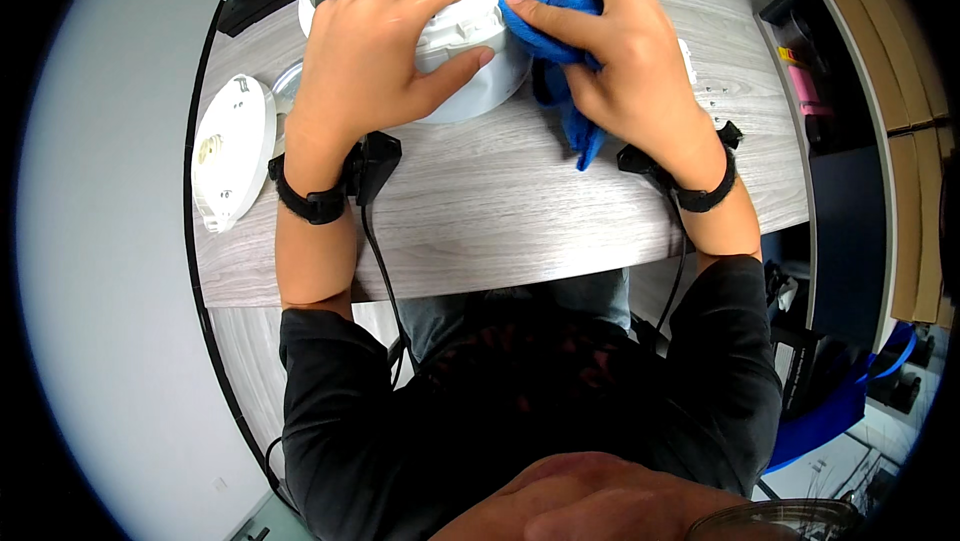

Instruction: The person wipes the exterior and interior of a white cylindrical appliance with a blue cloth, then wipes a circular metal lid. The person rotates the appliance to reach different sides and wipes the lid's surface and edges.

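Note:
A white, round appliance body (468, 81) with a grey hollow inside, resembling a rice cooker housing, stands at the far edge of my view. My left hand (375, 56) grips its near left rim, with the fingers curled over the edge and the thumb lying along the outer front. Bunched in my right hand (630, 51) is a blue cloth (545, 26), pressed against the rim's right side. One end of the cloth hangs down toward the table. My fingertips behind the cloth are partly hidden.
On the left of the wood-grain table (480, 211) lies a white oval lid-like part (235, 151), with a clear rounded piece (287, 86) beside it. Several small screws (712, 91) lie at right. Shelving with cardboard boxes (905, 171) stands beyond the table's right edge. Cables hang from both wrists.

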A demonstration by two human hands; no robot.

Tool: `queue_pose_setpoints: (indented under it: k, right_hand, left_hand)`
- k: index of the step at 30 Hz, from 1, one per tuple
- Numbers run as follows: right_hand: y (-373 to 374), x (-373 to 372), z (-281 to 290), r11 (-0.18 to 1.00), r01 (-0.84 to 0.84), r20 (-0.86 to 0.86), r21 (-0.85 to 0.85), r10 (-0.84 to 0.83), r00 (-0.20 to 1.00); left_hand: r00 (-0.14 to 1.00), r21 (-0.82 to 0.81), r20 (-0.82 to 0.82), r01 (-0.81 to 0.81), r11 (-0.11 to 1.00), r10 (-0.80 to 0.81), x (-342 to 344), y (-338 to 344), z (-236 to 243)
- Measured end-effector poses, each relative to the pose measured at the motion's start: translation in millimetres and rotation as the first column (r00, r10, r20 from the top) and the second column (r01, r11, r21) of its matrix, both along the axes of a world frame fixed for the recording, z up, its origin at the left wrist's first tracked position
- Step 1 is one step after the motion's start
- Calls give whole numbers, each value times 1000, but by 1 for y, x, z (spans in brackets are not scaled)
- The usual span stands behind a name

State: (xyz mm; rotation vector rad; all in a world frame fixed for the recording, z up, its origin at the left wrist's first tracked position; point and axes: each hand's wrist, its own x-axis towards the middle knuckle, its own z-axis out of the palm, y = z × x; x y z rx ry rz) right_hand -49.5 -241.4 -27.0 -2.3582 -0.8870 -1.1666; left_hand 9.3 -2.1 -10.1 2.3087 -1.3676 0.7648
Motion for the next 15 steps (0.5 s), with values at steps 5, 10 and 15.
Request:
queue_pose_setpoints:
  k: [5, 10, 15]
  right_hand:
    - [-23, 12, 10, 993, 65, -220, 102, -41, 975]
    - [-27, 8, 24, 998, 45, -272, 48, -30, 962]
    - [-18, 3, 23, 999, -35, -160, 20, 37, 986]
  left_hand:
    - [999, -36, 28, 32, 999, -31, 3, -1, -2]
    - [997, -84, 56, 64, 994, -59, 7, -3, -5]
    - [1000, -2, -16, 8, 1000, -8, 2, 0, -1]
